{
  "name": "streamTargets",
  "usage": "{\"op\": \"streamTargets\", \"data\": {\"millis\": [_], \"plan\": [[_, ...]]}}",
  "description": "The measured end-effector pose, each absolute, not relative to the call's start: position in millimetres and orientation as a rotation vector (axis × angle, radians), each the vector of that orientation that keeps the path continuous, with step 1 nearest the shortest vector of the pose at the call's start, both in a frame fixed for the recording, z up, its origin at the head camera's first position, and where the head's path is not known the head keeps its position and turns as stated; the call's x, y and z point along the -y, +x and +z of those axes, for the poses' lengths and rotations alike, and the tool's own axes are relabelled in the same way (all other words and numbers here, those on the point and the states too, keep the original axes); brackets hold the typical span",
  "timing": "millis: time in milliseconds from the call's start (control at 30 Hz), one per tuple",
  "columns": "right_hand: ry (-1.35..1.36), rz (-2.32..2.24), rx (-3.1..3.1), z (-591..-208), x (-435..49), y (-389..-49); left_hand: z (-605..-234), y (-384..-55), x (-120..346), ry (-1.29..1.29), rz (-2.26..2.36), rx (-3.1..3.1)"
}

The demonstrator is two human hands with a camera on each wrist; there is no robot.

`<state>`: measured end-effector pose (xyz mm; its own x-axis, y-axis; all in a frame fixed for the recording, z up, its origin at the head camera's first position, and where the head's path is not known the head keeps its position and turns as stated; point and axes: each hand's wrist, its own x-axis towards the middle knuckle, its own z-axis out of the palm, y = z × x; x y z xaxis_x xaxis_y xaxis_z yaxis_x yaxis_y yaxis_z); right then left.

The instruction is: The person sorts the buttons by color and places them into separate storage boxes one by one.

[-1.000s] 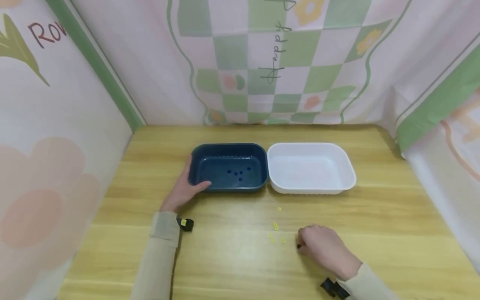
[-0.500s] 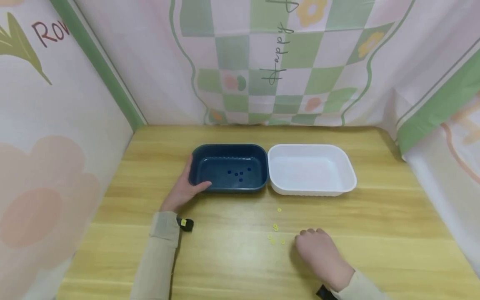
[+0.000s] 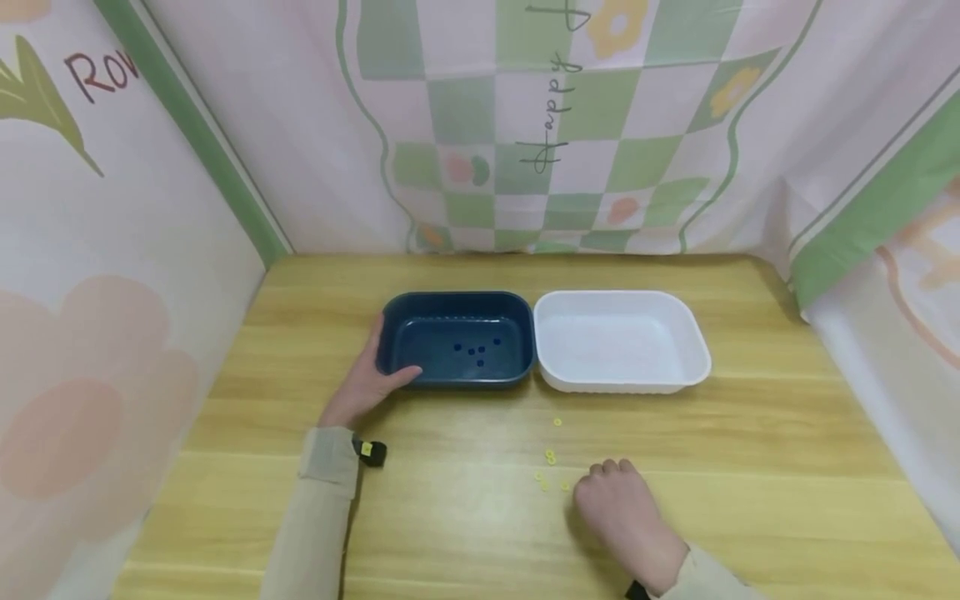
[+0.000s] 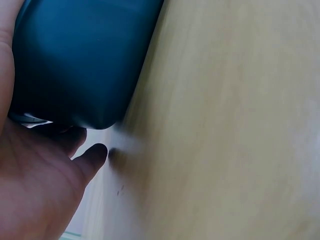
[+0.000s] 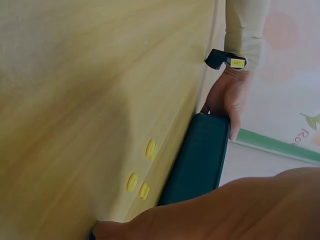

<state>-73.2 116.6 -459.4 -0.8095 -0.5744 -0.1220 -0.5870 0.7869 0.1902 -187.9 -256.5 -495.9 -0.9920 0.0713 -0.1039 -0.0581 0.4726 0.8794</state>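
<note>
My left hand (image 3: 362,385) holds the left end of a dark blue plastic tray (image 3: 472,383), its thumb over the front rim. Several small dark blue pieces (image 3: 481,363) lie on the tray floor. In the left wrist view, fingers (image 4: 92,159) curl by the tray's corner. My right hand (image 3: 622,521) is low over the table, fingers bent down, just right of several small yellow rings (image 3: 551,457). A bit of a small dark blue piece (image 5: 93,234) shows at its fingertip in the right wrist view; the head view hides it behind the knuckles.
A white plastic tray (image 3: 622,386) stands right beside the blue one, sides nearly touching. Both sit on a wood-grain table (image 3: 450,517). Patterned curtains (image 3: 525,125) hang along the table's back and sides.
My right hand has shifted left and turned, coming closer to the yellow rings; the dark piece at its fingertips no longer shows in the head view. The left hand stays on the blue tray.
</note>
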Motion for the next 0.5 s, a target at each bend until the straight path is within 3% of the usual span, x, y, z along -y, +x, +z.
{"op": "streamTargets", "data": {"millis": [500], "plan": [[-1.006,0.411,-2.916,-460.8,-116.8,-75.4,-497.1,-187.2,255.5,-0.003,1.564,-2.582]]}}
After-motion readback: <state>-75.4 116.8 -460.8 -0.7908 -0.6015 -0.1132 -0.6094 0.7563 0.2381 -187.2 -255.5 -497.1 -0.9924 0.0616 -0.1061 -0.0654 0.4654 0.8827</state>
